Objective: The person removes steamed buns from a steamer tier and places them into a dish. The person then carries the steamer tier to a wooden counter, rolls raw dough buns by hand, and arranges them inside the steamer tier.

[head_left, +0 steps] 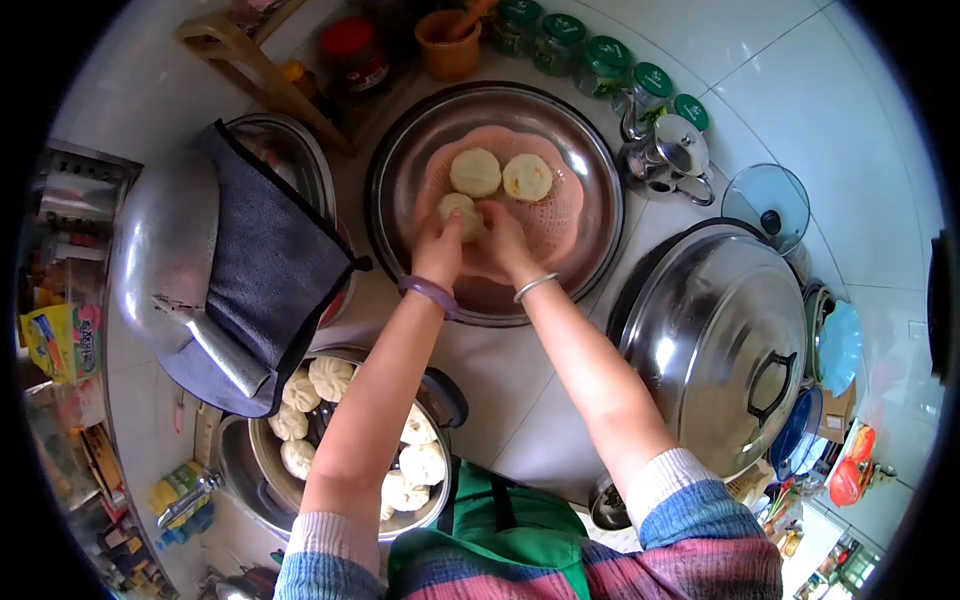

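Both my hands reach into a wide steel basin [392, 215], over a pink scalloped basket [550, 235] with small holes that lies in it. My left hand [440, 245] grips a white steamed bun [456, 212], thumb and fingers around its near side. My right hand [503, 238] closes on the same bun from the right, its fingertips partly hidden. Just beyond, two more buns lie in the basket: one plain bun [475, 172] and another bun [527, 178] with orange stains on its face.
Below my left forearm stands a steamer pot [265, 440] with several pleated buns. A large domed lid [720, 340] sits at right, near a steel kettle [668, 158]. A dark cloth [265, 250] and a metal scoop [170, 250] lie left. Green-lidded jars [605, 65] line the wall.
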The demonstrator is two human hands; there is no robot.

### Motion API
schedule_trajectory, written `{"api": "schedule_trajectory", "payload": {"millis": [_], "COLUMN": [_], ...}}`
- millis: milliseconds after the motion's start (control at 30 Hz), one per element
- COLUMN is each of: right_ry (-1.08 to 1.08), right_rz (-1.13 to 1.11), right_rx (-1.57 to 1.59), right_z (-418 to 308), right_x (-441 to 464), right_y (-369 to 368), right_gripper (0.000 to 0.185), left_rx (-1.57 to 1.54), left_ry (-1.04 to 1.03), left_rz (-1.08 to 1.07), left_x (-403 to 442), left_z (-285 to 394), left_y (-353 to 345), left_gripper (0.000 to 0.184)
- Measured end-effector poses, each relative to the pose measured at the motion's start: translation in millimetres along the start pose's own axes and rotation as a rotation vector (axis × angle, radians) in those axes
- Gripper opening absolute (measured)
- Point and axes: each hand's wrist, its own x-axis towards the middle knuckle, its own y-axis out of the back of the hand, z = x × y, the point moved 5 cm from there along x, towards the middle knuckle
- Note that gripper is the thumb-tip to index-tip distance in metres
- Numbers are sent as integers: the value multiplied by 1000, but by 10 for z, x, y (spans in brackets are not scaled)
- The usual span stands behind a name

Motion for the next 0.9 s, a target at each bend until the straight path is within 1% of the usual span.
{"api": "schedule_trajectory", "payload": {"millis": [67,167,200,233,267,300,333,367,400,433,467,533,633,667,767,800,867,900], "right_ry": [148,76,99,215,225,150,236,256,135,135,180,200,265,349,475,492,625,660], "right_rz": [8,-62,26,1,87,58,77,119,37,39,37,-23,-138,-172,-352,-406,-480,-525], "right_rx": [-283,-149,-382,-432,-399,-441,-248,-90,-40,136,109,119,147,120,5,-47,-181,-264], "right_z": [-68,-480,-315,-433,-538,-604,-596,-668,-850,-895,-1032,-1285,-1488,-1608,-1897,-1961,-2028,-2057], "right_x": [17,-52,6,12,-75,-100,-156,-267,-422,-566,-748,-1155,-1736,-1938,-2444,-2574,-2793,-2869], "right_y": [33,220,200,240,319,380,441,518,596,619,642,551,211,80,-410,-587,-915,-1059], "right_gripper": [37,26,22,23,26,26,30,34,43,41,40,40,38,37,39,39,45,45], "left_rx": [5,70,190,485,511,612,666,731,792,816,836,888,921,933,951,967,974,972], "left_ry": [-60,-187,-274,-594,-650,-718,-751,-762,-775,-752,-741,-650,-593,-578,-499,-481,-471,-456], "left_rz": [43,-15,-107,-22,-90,-95,-111,-124,-144,-149,-155,-109,54,97,243,280,362,407], "left_x": [-43,-645,-847,-1144,-1426,-1685,-1919,-2144,-2364,-2553,-2714,-2977,-3278,-3374,-3668,-3757,-3940,-4032], "left_z": [4,344,410,580,694,710,638,574,510,425,331,148,-102,-166,-278,-311,-379,-419], "left_y": [78,98,128,173,233,299,374,479,559,667,793,1083,1558,1712,2092,2201,2415,2520], "left_gripper": [48,45,44,42,43,42,42,41,41,41,41,41,40,40,37,37,37,38]}}
